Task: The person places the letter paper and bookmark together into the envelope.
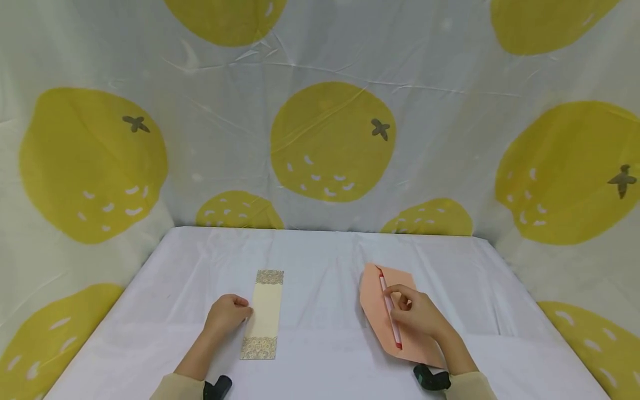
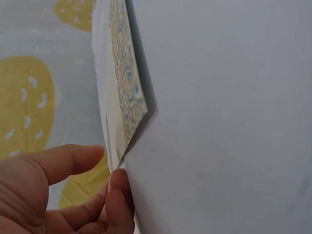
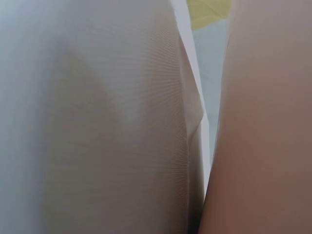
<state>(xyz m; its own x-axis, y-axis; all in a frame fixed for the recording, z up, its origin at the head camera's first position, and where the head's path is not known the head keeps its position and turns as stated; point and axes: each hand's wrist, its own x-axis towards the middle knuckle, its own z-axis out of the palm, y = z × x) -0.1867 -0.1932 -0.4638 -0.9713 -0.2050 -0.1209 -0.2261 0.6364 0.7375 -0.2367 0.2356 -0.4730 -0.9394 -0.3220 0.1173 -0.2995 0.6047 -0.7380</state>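
Observation:
A cream card [image 1: 266, 311] with patterned bands at both ends lies on the white table. My left hand [image 1: 227, 314] is at its left edge, fingertips touching it. In the left wrist view, the thumb [image 2: 78, 158] is apart from the bent fingers, beside the card's patterned end [image 2: 127, 78]. A peach envelope [image 1: 372, 311] lies at a slant on the right, with a slim white pen-like stick [image 1: 384, 281], red at both ends, along it. My right hand [image 1: 417, 311] pinches the stick near its middle. In the right wrist view the hand is hidden behind large, blurred surfaces.
A white cloth covers the table [image 1: 320, 355]. Behind and at the sides hangs a pale curtain [image 1: 430, 150] printed with yellow fruit. Dark wrist straps [image 1: 431, 379] show at both sleeves.

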